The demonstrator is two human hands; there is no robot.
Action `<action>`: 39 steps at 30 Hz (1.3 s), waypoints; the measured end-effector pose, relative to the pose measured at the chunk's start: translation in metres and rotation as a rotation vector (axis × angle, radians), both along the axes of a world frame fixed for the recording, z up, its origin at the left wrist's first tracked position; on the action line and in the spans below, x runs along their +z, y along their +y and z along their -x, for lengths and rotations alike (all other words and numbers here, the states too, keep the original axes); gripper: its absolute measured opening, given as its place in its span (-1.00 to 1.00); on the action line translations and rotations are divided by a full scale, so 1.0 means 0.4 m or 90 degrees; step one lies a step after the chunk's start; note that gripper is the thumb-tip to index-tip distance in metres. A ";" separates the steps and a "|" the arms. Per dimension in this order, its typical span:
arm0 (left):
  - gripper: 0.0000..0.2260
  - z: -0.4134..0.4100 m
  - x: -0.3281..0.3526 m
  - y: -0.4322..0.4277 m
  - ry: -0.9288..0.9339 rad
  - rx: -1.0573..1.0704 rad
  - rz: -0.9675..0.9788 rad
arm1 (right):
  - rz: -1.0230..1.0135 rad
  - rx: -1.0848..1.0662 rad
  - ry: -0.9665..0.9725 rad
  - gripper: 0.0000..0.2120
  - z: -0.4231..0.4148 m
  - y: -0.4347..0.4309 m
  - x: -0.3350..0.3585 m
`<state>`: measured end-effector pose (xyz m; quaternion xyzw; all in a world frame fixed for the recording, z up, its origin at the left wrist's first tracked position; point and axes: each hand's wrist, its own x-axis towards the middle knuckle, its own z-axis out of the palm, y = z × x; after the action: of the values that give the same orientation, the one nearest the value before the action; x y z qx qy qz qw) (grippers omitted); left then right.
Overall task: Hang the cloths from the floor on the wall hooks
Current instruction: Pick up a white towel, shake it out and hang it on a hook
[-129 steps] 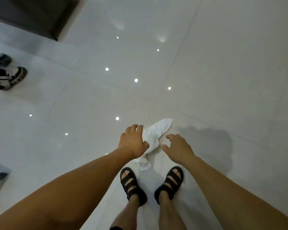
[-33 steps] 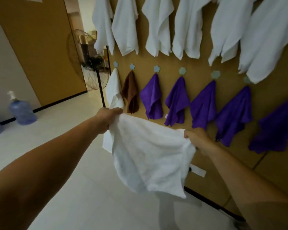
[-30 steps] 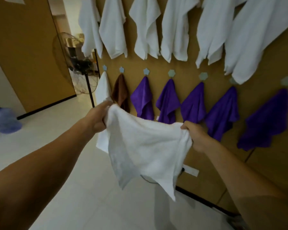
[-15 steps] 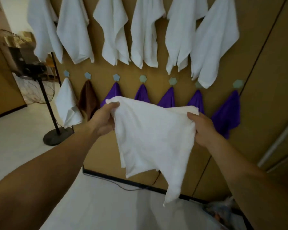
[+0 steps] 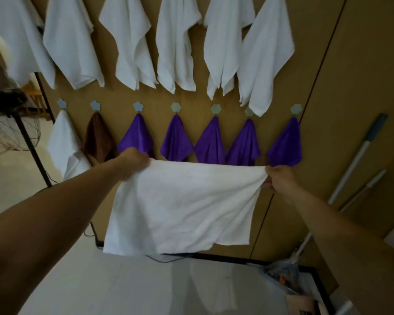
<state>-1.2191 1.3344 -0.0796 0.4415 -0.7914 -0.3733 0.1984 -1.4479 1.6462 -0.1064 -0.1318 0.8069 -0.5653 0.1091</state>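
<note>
White cloth [image 5: 182,205] stretched between left hand [image 5: 132,162], right hand [image 5: 280,178] (both clamped on corners)

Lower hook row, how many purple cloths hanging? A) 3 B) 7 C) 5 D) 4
C: five purple cloths hang on the lower row, right of one brown cloth and one small white cloth at the left end.
</note>
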 end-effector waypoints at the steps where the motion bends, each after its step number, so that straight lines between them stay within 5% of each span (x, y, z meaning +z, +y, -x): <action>1: -0.67 -0.001 -0.005 -0.002 -0.002 0.008 -0.013 | 0.049 -0.025 -0.028 -0.73 -0.007 -0.007 0.006; 7: -0.64 0.004 -0.002 -0.014 0.178 0.104 -0.163 | 0.210 -0.124 -0.112 -0.73 -0.041 -0.025 0.041; 12: -0.68 0.000 0.018 -0.015 0.297 0.109 -0.306 | 0.274 0.132 -0.282 -0.78 -0.058 0.010 0.068; 20: -0.65 -0.017 0.011 -0.032 0.382 0.097 -0.344 | 0.218 0.012 -0.034 -0.72 -0.041 0.029 0.072; 30: -0.76 -0.004 0.017 0.017 0.463 0.170 -0.263 | 0.229 0.022 0.014 -0.64 -0.022 0.036 0.100; 34: -0.86 -0.008 0.031 0.043 0.493 0.158 -0.210 | 0.088 0.031 0.126 -0.56 -0.012 0.037 0.099; 39: -0.83 -0.001 0.055 0.089 0.504 0.167 -0.102 | -0.047 -0.032 0.271 -0.87 0.000 0.048 0.119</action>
<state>-1.2188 1.3701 -0.0577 0.3749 -0.5602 -0.5457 0.4978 -1.4479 1.6655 -0.0588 -0.2242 0.8347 -0.4976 -0.0729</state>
